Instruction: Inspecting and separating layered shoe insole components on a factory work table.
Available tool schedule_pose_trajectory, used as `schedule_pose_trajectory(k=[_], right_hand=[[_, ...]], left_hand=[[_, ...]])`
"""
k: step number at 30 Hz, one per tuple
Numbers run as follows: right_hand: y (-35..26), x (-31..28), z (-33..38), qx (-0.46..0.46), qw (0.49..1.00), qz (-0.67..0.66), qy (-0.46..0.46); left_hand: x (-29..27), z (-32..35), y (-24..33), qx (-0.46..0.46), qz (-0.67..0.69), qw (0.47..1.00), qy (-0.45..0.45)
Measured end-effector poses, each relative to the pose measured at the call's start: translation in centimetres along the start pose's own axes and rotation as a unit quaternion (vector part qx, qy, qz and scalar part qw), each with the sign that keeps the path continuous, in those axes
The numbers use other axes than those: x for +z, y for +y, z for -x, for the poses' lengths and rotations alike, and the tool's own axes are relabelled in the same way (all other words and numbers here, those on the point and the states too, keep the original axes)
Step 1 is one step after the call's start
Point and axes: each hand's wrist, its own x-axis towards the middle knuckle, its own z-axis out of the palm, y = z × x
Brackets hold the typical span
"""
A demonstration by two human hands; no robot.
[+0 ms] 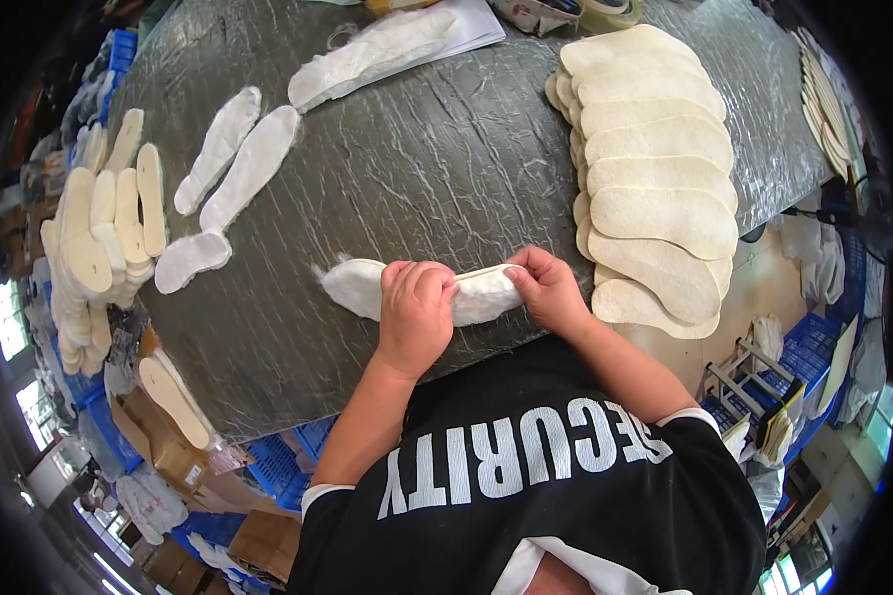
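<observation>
A fluffy white insole (pixel 484 299) is pinched between my two hands at the near edge of the table, with a cream layer showing along its upper edge. My left hand (pixel 417 309) grips it around the middle, fingers closed. At the insole's right end, my right hand (pixel 549 290) has thumb and fingers pressed together on the edge. Close to my right hand lies a fanned stack of cream insole pieces (pixel 660 213). Farther left on the table rest loose white fluffy insoles (pixel 250 164), one small one (pixel 191 261) among them.
A pile of finished-looking insoles (pixel 91 233) stands at the table's left edge. More fluffy pieces (pixel 372 58) lie at the far side, beside white sheets (pixel 474 27) and a tape roll (pixel 610 14). Blue crates (pixel 278 469) and a cardboard box (pixel 174 458) sit below the table.
</observation>
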Motion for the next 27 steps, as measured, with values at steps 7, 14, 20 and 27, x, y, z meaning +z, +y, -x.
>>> schedule_pose_trajectory(k=[7, 14, 20, 27], right_hand=[[0.2, 0.0, -0.1, -0.009, 1.0, -0.019, -0.012], [-1.0, 1.2, -1.2, 0.129, 0.989, -0.019, 0.074], [-3.3, 0.7, -0.8, -0.056, 0.911, 0.4, 0.085], [0.6, 0.1, -1.2, -0.328, 0.758, 0.554, -0.104]], left_hand=[[0.7, 0.1, -0.1, -0.036, -0.021, 0.999, 0.01], [3.6, 0.2, -3.9, -0.026, 0.039, 0.997, 0.063], [1.8, 3.0, -3.8, 0.077, -0.101, 0.991, 0.04], [3.1, 3.8, -3.8, 0.069, -0.134, 0.981, -0.121]])
